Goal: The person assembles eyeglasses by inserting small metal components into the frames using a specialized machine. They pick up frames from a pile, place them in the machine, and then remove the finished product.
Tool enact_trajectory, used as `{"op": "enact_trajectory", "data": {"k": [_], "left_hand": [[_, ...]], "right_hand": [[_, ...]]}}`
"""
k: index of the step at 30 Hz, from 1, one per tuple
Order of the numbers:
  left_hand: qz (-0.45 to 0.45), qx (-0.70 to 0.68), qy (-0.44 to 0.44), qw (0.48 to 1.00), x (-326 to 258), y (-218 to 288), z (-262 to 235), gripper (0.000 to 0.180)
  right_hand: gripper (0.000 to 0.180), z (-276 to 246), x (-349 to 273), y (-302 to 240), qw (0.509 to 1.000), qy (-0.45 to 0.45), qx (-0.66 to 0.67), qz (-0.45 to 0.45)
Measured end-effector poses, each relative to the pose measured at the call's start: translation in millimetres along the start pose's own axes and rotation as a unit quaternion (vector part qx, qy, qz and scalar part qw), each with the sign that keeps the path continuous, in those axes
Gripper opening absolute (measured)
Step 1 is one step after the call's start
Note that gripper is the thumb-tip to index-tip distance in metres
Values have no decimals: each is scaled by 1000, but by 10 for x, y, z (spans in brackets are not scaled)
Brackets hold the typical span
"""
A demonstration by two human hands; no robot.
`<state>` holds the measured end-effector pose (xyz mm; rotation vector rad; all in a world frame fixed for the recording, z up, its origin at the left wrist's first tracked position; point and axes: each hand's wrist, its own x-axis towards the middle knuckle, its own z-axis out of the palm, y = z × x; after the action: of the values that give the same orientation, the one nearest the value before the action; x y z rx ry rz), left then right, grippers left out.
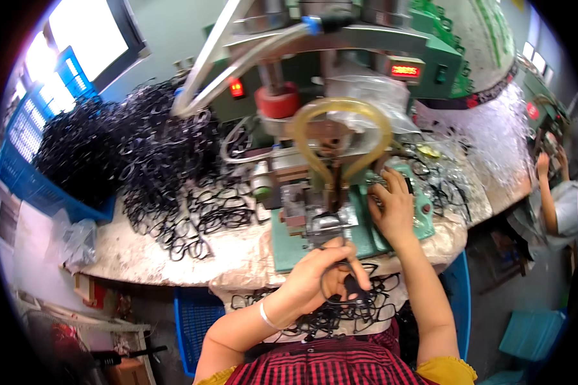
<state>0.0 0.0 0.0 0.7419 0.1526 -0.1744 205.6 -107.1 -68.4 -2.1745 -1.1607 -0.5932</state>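
A black eyeglass frame (331, 300) is pinched in my left hand (315, 276), just in front of the press machine's metal fixture (325, 223). One part of the frame seems to reach up toward that fixture, though blur hides whether they touch. To the right, my right hand (393, 210) rests on the green control box (422, 221), fingers apart and holding nothing I can see. Beneath the fixture lies the machine's green base (289, 247). Above it a yellowish hose (302, 128) loops around the tool head. More black frames (385, 311) lie below my hands on my lap side.
A big heap of black frames (160, 141) covers the bench at left, beside a blue crate (19, 167). Clear plastic pieces (488, 141) are piled at right. A blue bin (196, 321) stands under the bench edge. Another person's arm (546, 192) shows far right.
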Motion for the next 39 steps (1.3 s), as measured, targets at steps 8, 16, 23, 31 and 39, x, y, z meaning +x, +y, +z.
{"op": "enact_trajectory", "data": {"k": [8, 16, 23, 31, 39], "left_hand": [[187, 337, 297, 874, -1076, -68, -651, 10], [356, 770, 346, 400, -1080, 1163, -451, 6], [214, 836, 411, 293, -501, 834, -2376, 10], [187, 852, 370, 319, -630, 863, -2305, 15], [440, 707, 435, 342, -530, 1004, -1985, 13]], "right_hand": [[11, -247, -170, 65, 985, 56, 92, 138], [12, -277, -35, -223, 975, 72, 166, 129], [14, -244, -353, 44, 930, 51, 248, 265], [11, -798, -869, 160, 957, 122, 134, 225], [23, -520, 121, -704, 925, 48, 360, 109]]}}
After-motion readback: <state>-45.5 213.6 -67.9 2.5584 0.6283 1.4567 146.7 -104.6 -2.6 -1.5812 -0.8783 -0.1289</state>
